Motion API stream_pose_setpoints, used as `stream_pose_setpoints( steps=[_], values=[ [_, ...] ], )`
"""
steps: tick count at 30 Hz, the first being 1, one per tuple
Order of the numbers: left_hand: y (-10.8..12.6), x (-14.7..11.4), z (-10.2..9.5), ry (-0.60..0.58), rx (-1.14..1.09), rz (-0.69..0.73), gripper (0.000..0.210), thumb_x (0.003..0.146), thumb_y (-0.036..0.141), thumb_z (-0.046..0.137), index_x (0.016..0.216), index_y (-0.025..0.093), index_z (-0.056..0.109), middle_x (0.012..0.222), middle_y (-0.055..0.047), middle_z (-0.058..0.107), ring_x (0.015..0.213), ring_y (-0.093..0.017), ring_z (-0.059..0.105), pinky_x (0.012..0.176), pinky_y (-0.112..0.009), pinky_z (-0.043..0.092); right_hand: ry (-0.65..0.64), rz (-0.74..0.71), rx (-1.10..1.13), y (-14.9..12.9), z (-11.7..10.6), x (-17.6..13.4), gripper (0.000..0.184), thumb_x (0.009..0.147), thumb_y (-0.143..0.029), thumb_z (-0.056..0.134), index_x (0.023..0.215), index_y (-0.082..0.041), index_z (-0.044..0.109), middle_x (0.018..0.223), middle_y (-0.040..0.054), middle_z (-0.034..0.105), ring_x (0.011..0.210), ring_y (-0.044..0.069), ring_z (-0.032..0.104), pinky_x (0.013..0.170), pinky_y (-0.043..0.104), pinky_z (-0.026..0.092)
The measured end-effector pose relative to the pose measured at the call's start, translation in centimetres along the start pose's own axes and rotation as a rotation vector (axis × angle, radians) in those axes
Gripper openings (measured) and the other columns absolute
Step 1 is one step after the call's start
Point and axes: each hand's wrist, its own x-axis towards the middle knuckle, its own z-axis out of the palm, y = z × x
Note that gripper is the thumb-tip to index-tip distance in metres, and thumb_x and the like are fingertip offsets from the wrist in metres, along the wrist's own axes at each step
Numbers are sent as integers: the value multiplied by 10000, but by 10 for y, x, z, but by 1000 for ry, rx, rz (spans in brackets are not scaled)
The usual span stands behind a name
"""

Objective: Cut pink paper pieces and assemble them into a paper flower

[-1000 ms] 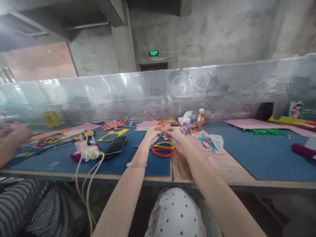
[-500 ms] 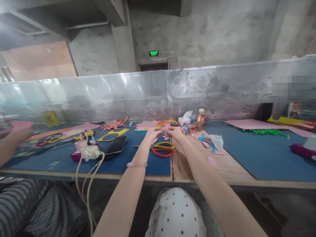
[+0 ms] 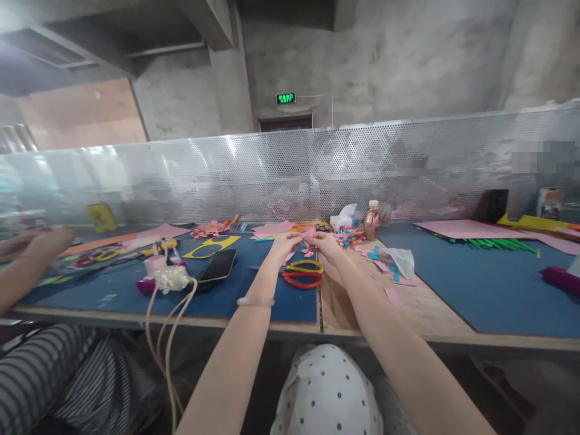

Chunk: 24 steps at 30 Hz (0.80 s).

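Two bare hands, head view, meet over the surface [image 3: 435, 308], just beyond the scissors [image 3: 302, 280]. The small pink paper [image 3: 310, 232] is between them. The left hand [image 3: 285, 245] and the right hand [image 3: 327, 245] each show the grip drawn into a pinch, apparently on this paper; the exact contact is too small to resolve. Done, as far as shows: a pink flower [image 3: 211, 229] lies behind the yellow sheet [image 3: 212, 246], which has round cut-outs, and a multicoloured flower-like bundle [image 3: 348, 237] lies beside the bottle [image 3: 371, 222]. Cut scraps [image 3: 393, 296] are scattered on the bare wood. Left, by judgement: the small pink paper is unfinished, being in both hands; whether it is folded or glued cannot be told. The scissors rest unheld.
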Motion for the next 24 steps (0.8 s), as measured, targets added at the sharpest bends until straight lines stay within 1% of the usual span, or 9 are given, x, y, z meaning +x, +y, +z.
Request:
stream_pose_setpoints(
  steps=[5, 9, 13, 18, 24],
  values=[
    [1, 0, -1, 3, 30, 7, 265, 575, 248, 728, 792, 110, 668, 712, -75, 651, 644, -131, 588, 557, -225, 416, 13, 12, 17, -1, 1, 0, 261, 538, -254, 783, 615, -148, 557, 557, -23, 581, 510, 85, 554, 529, 215, 486],
    [4, 1, -1, -22, 36, -9, 264, 583, 250, 727, 796, 104, 671, 727, -82, 659, 623, -124, 581, 534, -220, 410, 9, 21, 42, 0, 1, -1, 268, 524, -263, 789, 615, -151, 564, 551, -16, 587, 504, 93, 556, 522, 222, 489],
    [7, -2, 0, -18, 11, -6, 260, 581, 236, 733, 796, 106, 667, 736, -80, 662, 640, -129, 588, 584, -239, 441, 4, 20, 48, 0, 0, -1, 262, 533, -266, 783, 619, -150, 565, 557, -7, 596, 511, 95, 557, 511, 218, 484],
    [9, -5, 3, 2, 15, -7, 256, 607, 227, 714, 821, 97, 664, 742, -84, 663, 641, -125, 591, 606, -247, 445, 7, 29, 54, -1, 1, -1, 233, 550, -234, 773, 633, -150, 573, 565, -8, 598, 515, 100, 565, 515, 224, 490],
    [4, -1, 1, -36, -15, 14, 235, 624, 212, 695, 823, 90, 667, 761, -89, 666, 683, -136, 604, 660, -267, 466, -18, 14, 74, -2, 1, -2, 221, 572, -252, 758, 684, -142, 603, 611, -4, 603, 530, 88, 554, 531, 221, 493]
  ],
)
